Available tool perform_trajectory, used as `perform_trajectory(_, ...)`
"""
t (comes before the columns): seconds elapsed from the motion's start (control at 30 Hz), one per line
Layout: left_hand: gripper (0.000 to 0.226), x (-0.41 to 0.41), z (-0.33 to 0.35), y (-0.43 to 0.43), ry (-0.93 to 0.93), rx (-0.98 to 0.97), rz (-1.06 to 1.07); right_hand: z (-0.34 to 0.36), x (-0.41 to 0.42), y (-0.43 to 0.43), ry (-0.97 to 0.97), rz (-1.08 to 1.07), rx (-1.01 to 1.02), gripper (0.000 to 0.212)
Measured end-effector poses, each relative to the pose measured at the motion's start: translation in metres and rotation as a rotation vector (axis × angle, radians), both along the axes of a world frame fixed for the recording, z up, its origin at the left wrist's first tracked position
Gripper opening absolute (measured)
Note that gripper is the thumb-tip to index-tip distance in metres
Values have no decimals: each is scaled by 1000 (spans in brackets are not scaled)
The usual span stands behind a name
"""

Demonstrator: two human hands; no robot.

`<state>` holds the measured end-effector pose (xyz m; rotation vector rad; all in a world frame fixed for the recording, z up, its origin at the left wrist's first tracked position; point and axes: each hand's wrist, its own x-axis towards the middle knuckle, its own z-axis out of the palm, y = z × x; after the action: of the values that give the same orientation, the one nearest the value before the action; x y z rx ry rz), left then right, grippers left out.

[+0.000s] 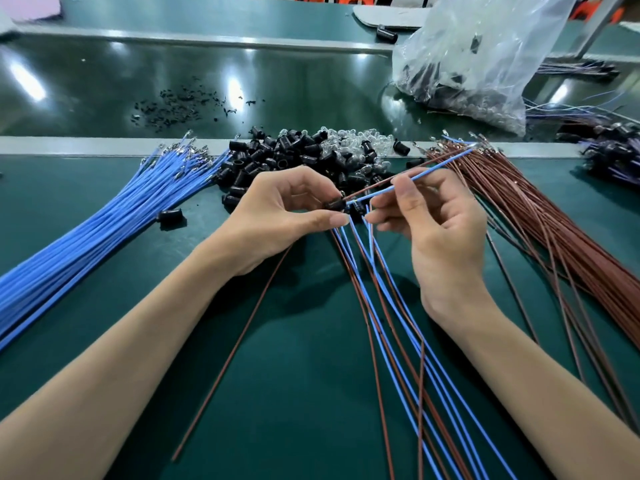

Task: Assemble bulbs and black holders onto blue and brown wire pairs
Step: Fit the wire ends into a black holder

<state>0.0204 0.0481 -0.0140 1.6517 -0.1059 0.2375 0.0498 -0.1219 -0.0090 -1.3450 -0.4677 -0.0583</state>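
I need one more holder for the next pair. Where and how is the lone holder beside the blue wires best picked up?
Pinch the holder across its round body, coming from above: it lies on its side on the mat, apart from the pile, with bare mat before and behind it. The blue wires lie close on its left, so approaching from the right seems safer.

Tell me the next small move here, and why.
Probably the right hand should push the blue wire endwise into the black holder pinched by the left hand. The wire's end meets the holder's mouth, with the brown wire alongside, so seating looks unfinished.
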Motion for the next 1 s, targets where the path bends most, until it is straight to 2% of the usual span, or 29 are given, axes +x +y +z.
perform_trajectory(0.23,25,-1,1,-2,8,14,-10,-4,2,0,-31,-6,-105,15)
perform_trajectory(0.7,17,-2,3,-8,6,131,-44,-6,8,-2,53,17,-225,19)
perform_trajectory(1.0,19,-4,4,-10,-17,133,-42,-6,7,0,-32,-82,-255,18)
